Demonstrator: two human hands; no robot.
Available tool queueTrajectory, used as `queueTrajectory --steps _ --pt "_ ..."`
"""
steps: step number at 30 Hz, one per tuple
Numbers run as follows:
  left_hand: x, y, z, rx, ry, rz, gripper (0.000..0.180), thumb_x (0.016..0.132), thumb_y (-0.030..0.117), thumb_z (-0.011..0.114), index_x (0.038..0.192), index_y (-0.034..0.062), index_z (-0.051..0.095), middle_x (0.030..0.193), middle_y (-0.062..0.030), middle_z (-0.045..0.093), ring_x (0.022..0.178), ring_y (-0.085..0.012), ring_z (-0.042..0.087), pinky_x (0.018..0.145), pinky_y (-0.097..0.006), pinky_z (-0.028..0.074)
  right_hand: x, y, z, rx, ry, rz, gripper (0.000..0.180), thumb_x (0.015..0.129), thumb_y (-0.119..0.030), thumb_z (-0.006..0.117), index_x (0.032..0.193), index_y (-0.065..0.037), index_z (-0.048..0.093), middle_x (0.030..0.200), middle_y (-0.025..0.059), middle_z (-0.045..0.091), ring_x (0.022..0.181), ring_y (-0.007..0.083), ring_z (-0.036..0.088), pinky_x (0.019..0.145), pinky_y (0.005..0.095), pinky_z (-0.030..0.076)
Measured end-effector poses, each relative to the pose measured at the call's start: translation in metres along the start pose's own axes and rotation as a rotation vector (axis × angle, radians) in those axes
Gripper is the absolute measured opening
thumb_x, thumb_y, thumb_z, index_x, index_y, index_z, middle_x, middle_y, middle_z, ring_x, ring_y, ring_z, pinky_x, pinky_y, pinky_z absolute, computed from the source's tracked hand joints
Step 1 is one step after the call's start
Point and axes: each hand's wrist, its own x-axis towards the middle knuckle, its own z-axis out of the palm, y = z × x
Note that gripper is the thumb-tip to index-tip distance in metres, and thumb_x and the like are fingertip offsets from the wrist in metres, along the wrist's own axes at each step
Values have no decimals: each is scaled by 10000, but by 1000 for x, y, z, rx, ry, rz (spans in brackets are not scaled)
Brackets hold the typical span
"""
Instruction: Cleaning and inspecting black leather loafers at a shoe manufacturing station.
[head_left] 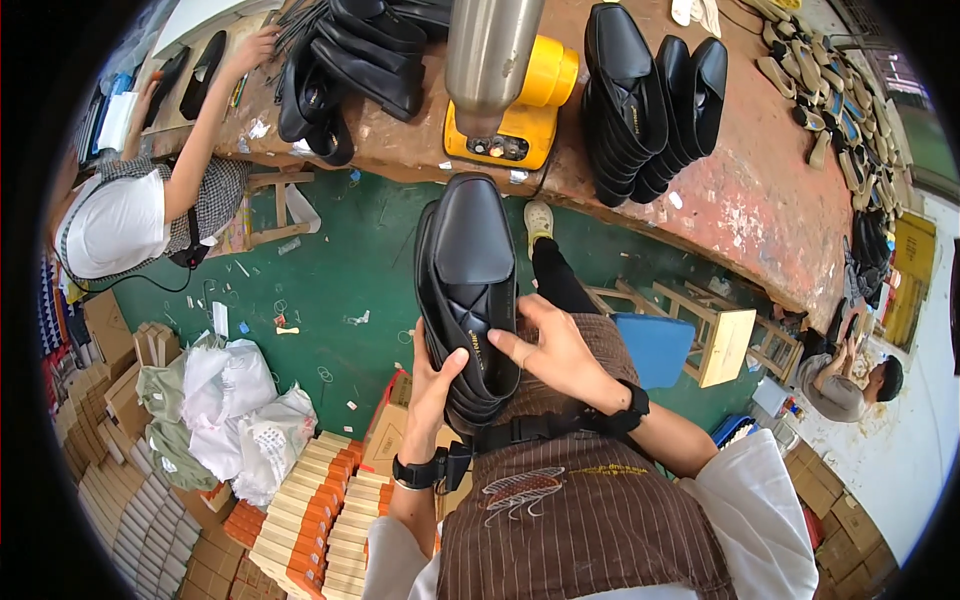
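A stack of black leather slip-on shoes [476, 240], nested one on another, is held in front of my apron with the toes away from me. My left hand [432, 380] is closed round the stack's left side, its thumb on the top shoe's edge. From the right, my right hand [562, 352] grips the same stack, with the thumb pressed on the top shoe's insole [480, 345] beside its gold print. The undersides of the lower shoes are hidden.
Beyond the stack, a worn brown worktable [740, 210] carries a yellow machine [505, 135] with a metal barrel [490, 60], and more black shoes [625, 90]. A co-worker [120, 225] works at the left. White bags [230, 390] and shoeboxes [310, 510] lie at lower left, wooden stools [725, 340] at right.
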Motion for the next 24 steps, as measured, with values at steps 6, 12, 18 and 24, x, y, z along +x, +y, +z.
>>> queueTrajectory --steps 6,12,18,24 --pt "16 -10 -16 -154 24 -37 820 869 392 645 1446 -12 226 1372 -199 437 1237 -274 477 1024 -379 408 15 40 0 202 63 26 527 805 143 492 1306 17 389 1179 107 562 1101 155 526 946 294 429" --pt "43 -56 -39 -431 -156 -311 661 892 387 624 1359 -27 405 1326 -199 510 1203 -296 522 1055 -423 397 5 27 -14 782 -19 88 584 783 190 452 1331 -3 402 1251 109 541 1193 206 510 1012 348 412" --pt "71 -62 -34 -590 -115 -472 592 899 361 626 1325 -10 448 1279 -191 554 1124 -302 589 977 -449 486 -3 36 -47 1407 -37 194 477 783 124 427 1253 50 460 1268 199 545 1188 320 536 986 440 461" --pt "103 -81 -28 -673 -262 -528 593 940 381 515 1309 -77 437 1200 -355 527 966 -391 644 801 -436 583 -18 80 -82 1535 290 101 288 735 91 427 1006 37 509 968 139 608 919 265 603 882 390 501"
